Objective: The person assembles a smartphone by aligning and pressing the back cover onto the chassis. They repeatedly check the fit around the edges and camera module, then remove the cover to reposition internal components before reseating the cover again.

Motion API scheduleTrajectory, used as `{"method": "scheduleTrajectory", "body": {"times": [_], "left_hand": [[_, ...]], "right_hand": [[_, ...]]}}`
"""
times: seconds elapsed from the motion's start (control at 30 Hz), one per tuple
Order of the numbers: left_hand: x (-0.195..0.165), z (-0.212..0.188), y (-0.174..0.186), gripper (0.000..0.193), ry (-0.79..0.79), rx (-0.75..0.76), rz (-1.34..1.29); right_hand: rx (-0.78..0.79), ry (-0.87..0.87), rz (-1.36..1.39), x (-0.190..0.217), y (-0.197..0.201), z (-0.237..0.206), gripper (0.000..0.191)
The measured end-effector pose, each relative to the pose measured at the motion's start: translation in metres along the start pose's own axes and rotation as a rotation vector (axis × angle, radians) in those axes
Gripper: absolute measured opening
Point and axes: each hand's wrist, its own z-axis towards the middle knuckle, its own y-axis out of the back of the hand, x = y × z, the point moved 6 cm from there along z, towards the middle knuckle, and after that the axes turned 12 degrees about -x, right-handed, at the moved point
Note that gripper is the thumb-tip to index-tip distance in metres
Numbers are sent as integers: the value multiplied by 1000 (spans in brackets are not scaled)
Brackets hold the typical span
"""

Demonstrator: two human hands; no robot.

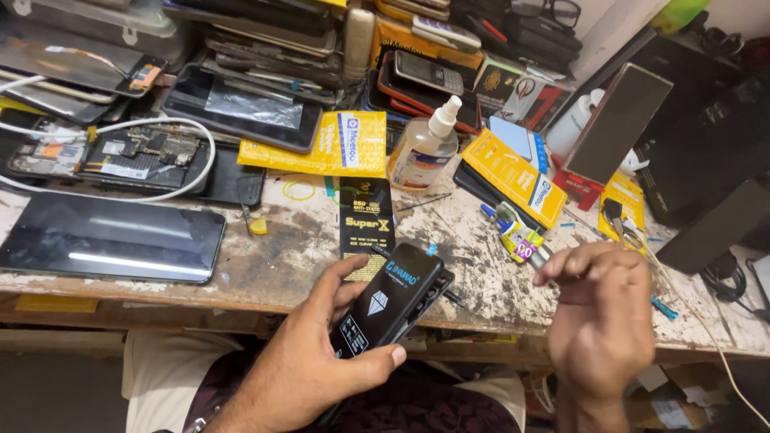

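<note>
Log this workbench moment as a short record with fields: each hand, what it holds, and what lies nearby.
left hand: grips a black phone with a sleeve on it, thumb along its lower edge
right hand: raised over the bench edge, fingertips pinched; anything between them is too small to tell
bench: worn, stained top
nearby: dark tablet at left, spray bottle, yellow packet, opened phone with its circuit board showing

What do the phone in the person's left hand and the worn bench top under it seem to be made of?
Phone: held in the left hand, probably glass or plastic under a glossy black film that reflects light. Bench top: likely painted wood, matt, its pale coat chipped and stained.
</note>
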Motion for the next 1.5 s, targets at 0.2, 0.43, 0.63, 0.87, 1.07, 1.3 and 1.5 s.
{"method": "scheduleTrajectory", "body": {"times": [0.2,0.43,0.63,0.87,1.07,1.3,1.5], "left_hand": [[15,-6,-13,97,92,27,-163],[-31,-3,-80,76,174,304,-601],[-77,-17,-130,85,221,417,-926],[-91,-9,-183,89,248,447,-1098],[-105,-10,-193,91,306,443,-1168],[-114,-16,-198,94,339,475,-1192],[-115,-16,-191,94,339,454,-1097]], "right_hand": [[-25,127,-596,-19,12,-6,10],[42,56,-724,21,38,45,11],[110,195,-877,75,50,78,9],[144,93,-925,95,91,107,19],[75,-15,-1195,103,105,121,21],[108,137,-1323,128,88,131,23],[321,419,-967,175,30,101,56]]}}
